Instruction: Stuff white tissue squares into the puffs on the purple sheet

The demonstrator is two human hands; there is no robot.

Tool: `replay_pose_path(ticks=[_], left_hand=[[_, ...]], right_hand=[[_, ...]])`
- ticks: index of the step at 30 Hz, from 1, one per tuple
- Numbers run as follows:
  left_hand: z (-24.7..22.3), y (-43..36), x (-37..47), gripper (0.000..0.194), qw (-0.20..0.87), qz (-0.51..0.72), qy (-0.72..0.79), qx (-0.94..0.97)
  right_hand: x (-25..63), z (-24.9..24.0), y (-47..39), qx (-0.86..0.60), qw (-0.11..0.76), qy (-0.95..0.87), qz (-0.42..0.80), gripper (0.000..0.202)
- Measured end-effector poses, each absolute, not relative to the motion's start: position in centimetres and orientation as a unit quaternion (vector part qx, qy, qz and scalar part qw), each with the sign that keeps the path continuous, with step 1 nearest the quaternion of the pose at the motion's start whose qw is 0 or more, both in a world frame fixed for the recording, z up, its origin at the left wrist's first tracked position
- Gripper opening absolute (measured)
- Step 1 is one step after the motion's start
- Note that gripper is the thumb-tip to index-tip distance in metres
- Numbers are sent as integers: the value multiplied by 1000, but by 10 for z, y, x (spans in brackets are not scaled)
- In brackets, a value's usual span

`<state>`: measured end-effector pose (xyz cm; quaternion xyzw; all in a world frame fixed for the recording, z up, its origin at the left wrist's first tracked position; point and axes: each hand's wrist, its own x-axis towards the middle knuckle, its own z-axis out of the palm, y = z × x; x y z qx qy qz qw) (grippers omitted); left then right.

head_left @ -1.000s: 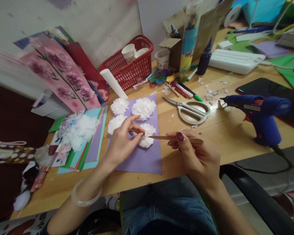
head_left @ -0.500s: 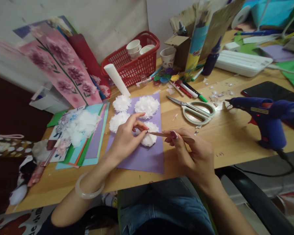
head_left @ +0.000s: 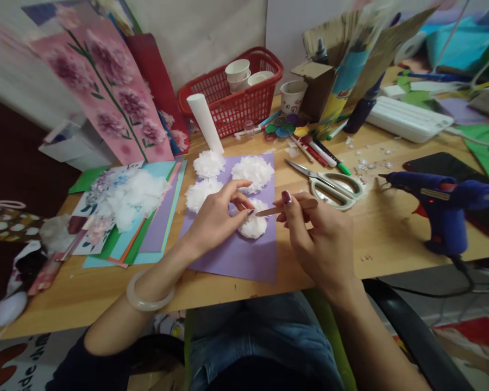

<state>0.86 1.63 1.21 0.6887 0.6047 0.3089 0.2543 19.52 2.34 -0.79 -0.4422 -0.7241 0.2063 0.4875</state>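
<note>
Several white ruffled paper flowers lie on a purple sheet (head_left: 244,263). My right hand (head_left: 320,236) grips a thin wooden stick (head_left: 275,210), whose tip points left over the lower right flower (head_left: 254,227). On that flower's left side is my left hand (head_left: 215,214), thumb and forefinger brought close together near the stick's tip; anything between them is too small to make out. The upper right flower (head_left: 253,172) sits just beyond my left fingertips. The lower left flower (head_left: 199,195) is partly behind my left hand.
Scissors (head_left: 330,184) lie right of the sheet, with a blue glue gun (head_left: 444,201) farther right. A red basket (head_left: 244,108) and a white roll (head_left: 206,122) stand behind. Coloured papers (head_left: 158,233) with white petals (head_left: 134,198) lie left.
The camera view has shifted slightly. The stick has turned a little and its tip lies over the lower right flower, a little away from my left fingertips. My right hand keeps its grip.
</note>
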Motion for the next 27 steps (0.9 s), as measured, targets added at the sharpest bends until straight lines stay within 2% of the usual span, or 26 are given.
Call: replay_pose_path(ticks=[6, 15, 20, 24, 27], left_hand=[[13, 11, 1, 43, 215, 317, 601, 701], [22, -5, -20, 36, 165, 322, 617, 699], [29, -33, -48, 22, 134, 341, 677, 638], [22, -60, -81, 26, 164, 297, 731, 592], [18, -69, -120, 31, 113, 300, 782, 535]], right_hand=[[194, 1, 25, -454, 488, -716, 207, 28], [206, 11, 15, -474, 538, -658, 229, 30], [215, 10, 10, -457, 644, -564, 240, 29], [209, 2, 17, -432, 732, -466, 245, 33], [205, -7, 24, -467, 740, -414, 250, 30]])
